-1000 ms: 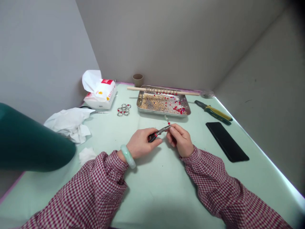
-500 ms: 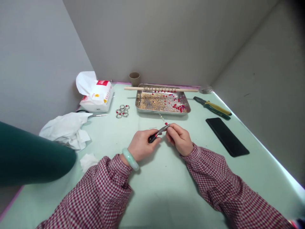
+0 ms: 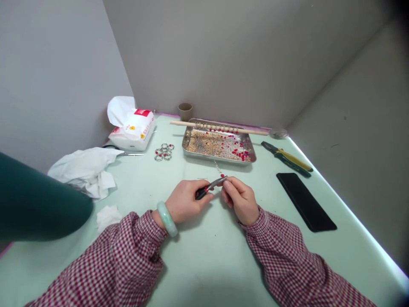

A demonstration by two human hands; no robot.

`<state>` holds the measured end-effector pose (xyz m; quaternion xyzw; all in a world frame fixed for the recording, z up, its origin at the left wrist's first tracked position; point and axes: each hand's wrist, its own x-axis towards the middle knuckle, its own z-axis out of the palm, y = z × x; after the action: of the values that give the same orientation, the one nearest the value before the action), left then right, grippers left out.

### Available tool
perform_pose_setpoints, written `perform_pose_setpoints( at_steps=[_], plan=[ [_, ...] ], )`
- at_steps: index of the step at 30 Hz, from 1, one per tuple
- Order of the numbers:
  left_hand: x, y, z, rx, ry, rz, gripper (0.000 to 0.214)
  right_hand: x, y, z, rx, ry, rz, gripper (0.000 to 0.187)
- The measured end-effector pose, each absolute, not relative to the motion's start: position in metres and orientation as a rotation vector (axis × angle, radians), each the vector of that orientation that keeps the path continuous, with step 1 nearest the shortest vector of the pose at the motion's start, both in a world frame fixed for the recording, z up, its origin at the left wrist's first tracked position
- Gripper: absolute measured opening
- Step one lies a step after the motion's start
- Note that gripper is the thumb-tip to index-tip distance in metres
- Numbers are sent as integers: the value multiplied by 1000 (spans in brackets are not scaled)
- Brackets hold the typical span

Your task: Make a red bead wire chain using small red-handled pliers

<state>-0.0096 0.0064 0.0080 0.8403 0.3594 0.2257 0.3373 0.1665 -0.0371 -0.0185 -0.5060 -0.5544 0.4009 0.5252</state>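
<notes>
My left hand is closed around the dark handles of small pliers with red bands. The pliers' metal jaws point right and meet the fingertips of my right hand. Those fingers are pinched at the end of a short beaded strand, which has a red bead near the jaws and trails toward the tray. Exactly what lies between the jaws and fingertips is too small to make out. Just beyond the hands stands a metal tray of gold, clear and red beads.
A wooden stick strung with beaded rings lies across the tray. Left are several beaded rings, scissors, a tissue pack and a dark green cylinder. Right lie larger pliers and a black phone-like slab. Behind stands a cup.
The view has tilted and turned a little, so the table items sit lower in the picture. Both hands keep nearly the same hold, with the pliers' jaws still at the right fingertips.
</notes>
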Motion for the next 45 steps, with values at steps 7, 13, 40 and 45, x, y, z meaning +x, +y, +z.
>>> perform_pose_setpoints(
  at_steps=[7, 13, 40, 45],
  plan=[
    [-9, 4, 9, 2194, 959, 604, 18, 165, -38, -16, -1197, -1256, 1006, 25],
    [-8, 3, 10, 2208, 972, 600, 19, 166, -36, -18, -1180, -1179, 1000, 26],
    [-9, 3, 14, 2166, 896, 558, 21, 169, -40, -21, -1223, -1358, 729, 25],
    [-9, 3, 13, 2150, 913, 576, 22, 167, -40, -20, -1172, -1267, 826, 27]
  ],
)
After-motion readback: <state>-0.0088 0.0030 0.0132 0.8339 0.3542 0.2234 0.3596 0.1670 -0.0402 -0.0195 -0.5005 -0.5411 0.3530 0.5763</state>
